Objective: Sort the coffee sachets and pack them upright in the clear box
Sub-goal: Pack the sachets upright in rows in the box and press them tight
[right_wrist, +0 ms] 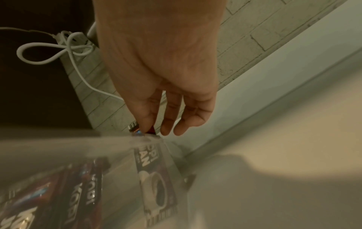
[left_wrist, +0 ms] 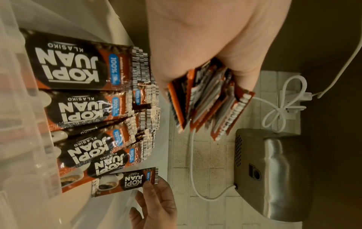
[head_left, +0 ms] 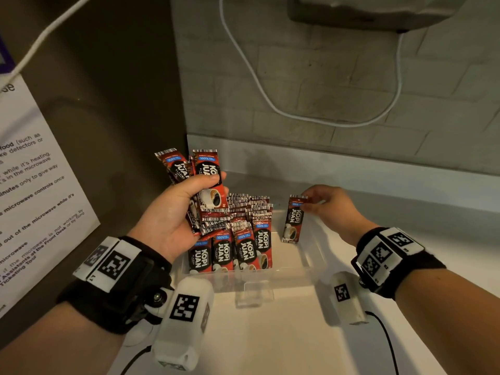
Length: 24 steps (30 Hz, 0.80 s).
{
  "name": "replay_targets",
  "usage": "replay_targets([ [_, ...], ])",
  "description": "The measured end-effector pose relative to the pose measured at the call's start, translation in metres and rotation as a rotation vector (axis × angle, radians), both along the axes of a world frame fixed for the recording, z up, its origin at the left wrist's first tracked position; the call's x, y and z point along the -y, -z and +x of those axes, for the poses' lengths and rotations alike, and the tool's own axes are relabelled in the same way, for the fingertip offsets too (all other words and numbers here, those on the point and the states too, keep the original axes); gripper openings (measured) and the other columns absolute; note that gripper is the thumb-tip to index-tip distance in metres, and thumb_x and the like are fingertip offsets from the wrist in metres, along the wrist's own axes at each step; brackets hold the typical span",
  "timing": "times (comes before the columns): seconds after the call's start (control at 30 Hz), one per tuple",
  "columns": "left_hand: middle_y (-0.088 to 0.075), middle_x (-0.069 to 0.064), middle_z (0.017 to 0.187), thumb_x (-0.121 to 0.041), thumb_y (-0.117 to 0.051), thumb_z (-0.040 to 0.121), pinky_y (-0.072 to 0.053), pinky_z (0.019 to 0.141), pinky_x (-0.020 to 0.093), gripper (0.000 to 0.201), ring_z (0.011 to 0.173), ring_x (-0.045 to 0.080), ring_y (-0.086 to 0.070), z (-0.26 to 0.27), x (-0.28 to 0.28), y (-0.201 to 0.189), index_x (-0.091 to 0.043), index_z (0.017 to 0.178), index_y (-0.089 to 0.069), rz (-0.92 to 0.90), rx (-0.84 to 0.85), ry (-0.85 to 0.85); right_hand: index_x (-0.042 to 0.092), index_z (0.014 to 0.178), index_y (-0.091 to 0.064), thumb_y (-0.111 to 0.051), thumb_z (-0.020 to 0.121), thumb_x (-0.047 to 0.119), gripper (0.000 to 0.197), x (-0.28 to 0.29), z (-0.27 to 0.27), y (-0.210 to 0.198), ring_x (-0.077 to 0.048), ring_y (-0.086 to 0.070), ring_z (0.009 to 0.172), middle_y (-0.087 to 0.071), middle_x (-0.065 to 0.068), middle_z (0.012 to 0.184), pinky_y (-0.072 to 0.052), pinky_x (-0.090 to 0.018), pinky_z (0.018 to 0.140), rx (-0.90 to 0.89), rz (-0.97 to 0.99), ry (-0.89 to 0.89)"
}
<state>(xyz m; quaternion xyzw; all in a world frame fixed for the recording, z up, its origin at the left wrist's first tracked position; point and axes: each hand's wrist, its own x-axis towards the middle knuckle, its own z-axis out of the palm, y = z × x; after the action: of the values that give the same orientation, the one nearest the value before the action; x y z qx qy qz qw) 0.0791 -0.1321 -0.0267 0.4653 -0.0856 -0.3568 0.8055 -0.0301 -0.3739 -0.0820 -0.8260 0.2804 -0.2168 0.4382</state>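
Packing stage, with the clear box partly filled. The right hand pinches a single sachet by its top barcode edge between thumb and fingertip, the other fingers loosely extended; the sachet hangs upright below the pinch, its lower part inside the box, apart from the packed rows on the thumb side. The left hand is curled round a fanned bundle of sachets, thumb pressed across the front face, the bundle held above the packed rows and projecting past the fingers at both ends.

Risks, as judged from this arrangement:
- The single sachet is gripped only at its top seal. Released in the open gap beyond the rows, it has nothing beside it for support and would probably fall flat.
- The nearest packed sachets lean slightly toward the free space; a nudge from the descending hand could tip the row over.
- The bundle is splayed, not squared. A slackened thumb could let the outer sachets slide out onto the upright rows beneath the palm.
- Whether the hanging sachet's lower edge touches the box floor cannot be told; the right wrist view through the box wall is blurred.
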Motion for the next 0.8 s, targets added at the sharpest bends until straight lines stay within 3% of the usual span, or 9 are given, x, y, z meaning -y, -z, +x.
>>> replay_targets([
  [0.23,-0.067,0.004,0.066,-0.011,-0.063,0.085,-0.057,0.054,0.028,0.008,0.056,0.013,-0.067,0.0021,-0.0002,-0.001,-0.009,0.084,-0.07,0.006,0.009,0.015,0.007,0.092,-0.067,-0.069,0.084,0.004,0.009,-0.0014,0.0013,0.0008,-0.015,-0.052,0.069,-0.062,-0.007,0.08,-0.037,-0.021,0.055,0.008,0.008,-0.01],
  [0.4,-0.067,0.005,0.065,-0.01,-0.063,0.085,-0.057,0.053,0.028,0.008,0.056,0.013,-0.067,0.0022,0.0008,-0.0001,-0.009,0.085,-0.07,0.004,0.01,0.026,0.021,0.083,-0.064,-0.068,0.085,0.008,0.014,-0.0019,0.0024,0.0,-0.019,-0.053,0.072,-0.062,-0.009,0.083,-0.039,-0.024,0.058,-0.002,-0.001,-0.021],
  [0.47,-0.068,0.005,0.067,-0.011,-0.063,0.084,-0.057,0.054,0.029,0.008,0.057,0.014,-0.068,0.0011,0.0022,0.0015,-0.009,0.086,-0.071,0.007,0.014,0.037,0.022,0.085,-0.064,-0.066,0.087,0.007,0.015,-0.0037,0.0023,-0.0009,-0.021,-0.054,0.074,-0.064,-0.013,0.086,-0.041,-0.022,0.056,0.006,0.002,-0.019],
  [0.6,-0.071,0.008,0.073,-0.011,-0.064,0.083,-0.06,0.06,0.037,0.009,0.064,0.021,-0.071,-0.0016,0.005,0.0051,-0.008,0.087,-0.072,0.012,0.004,0.069,0.011,0.094,-0.067,-0.063,0.088,0.004,0.01,-0.0075,0.0027,-0.0038,-0.022,-0.055,0.072,-0.067,-0.024,0.096,-0.04,-0.007,0.046,0.047,0.001,-0.013],
  [0.8,-0.072,0.013,0.086,-0.012,-0.068,0.074,-0.06,0.07,0.045,0.017,0.077,0.028,-0.072,-0.0007,0.0063,0.007,-0.008,0.089,-0.073,0.003,-0.005,0.105,0.012,0.098,-0.065,-0.063,0.089,0.004,0.013,-0.0068,0.0029,-0.0035,-0.018,-0.055,0.068,-0.065,-0.018,0.091,-0.04,-0.006,0.045,0.037,0.012,-0.022],
])
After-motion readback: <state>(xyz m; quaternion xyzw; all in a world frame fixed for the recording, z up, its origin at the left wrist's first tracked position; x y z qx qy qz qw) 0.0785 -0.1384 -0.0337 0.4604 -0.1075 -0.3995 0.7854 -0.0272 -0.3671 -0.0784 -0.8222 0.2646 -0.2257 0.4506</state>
